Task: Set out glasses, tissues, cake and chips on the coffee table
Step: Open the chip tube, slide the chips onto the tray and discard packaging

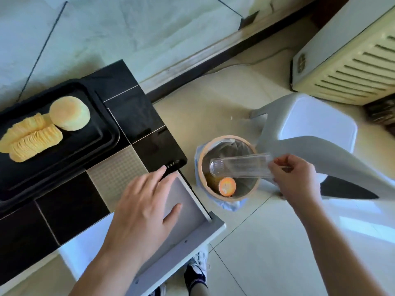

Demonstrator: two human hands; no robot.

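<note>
Far left: black rectangular plastic tray (102,116) flat on the black-and-grey tiled bench (70,206), bearing two fanned rows of pale yellow chips (32,138) and, touching them, a round pale yellow cake (70,113), so both foods already laid out together for serving. No glasses or tissues visible on the bench.

Further right: left hand (145,208) released, fingers straight and spread, palm down over the open white drawer (188,208) at the bench corner, fingertips at the bench edge; probably poised to push the drawer in or steady against it.

Beside the corner, on the floor: round tan waste bin with a pale blue liner (201,165), an orange lidded tub (227,186) lying inside.

Over the bin mouth: clear plastic sleeve-shaped chip packaging (239,166), held level, pinched at its right end by the right hand (297,180), empty by the look of it and likely meant for dropping in.

Far right: grey plastic stool (310,129) just beyond the bin.
</note>
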